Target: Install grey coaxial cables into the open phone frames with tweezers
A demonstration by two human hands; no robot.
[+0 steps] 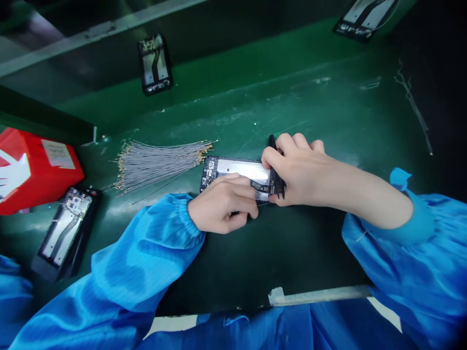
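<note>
An open phone body lies sideways on the green bench, its silver plate and black ribbon partly showing. My left hand rests over the phone's lower left part with its fingers curled; what they pinch, if anything, is hidden. At the phone's right end my right hand is closed around black tweezers, whose tips point down toward me, and its fingers also touch the phone's edge. A bundle of thin grey cables with gold-coloured ends lies just left of the phone.
At the left stand a red box and another open phone body. Further phone bodies lie at the back, one left of centre and one at the top right. Loose strands lie on the green bench at the right.
</note>
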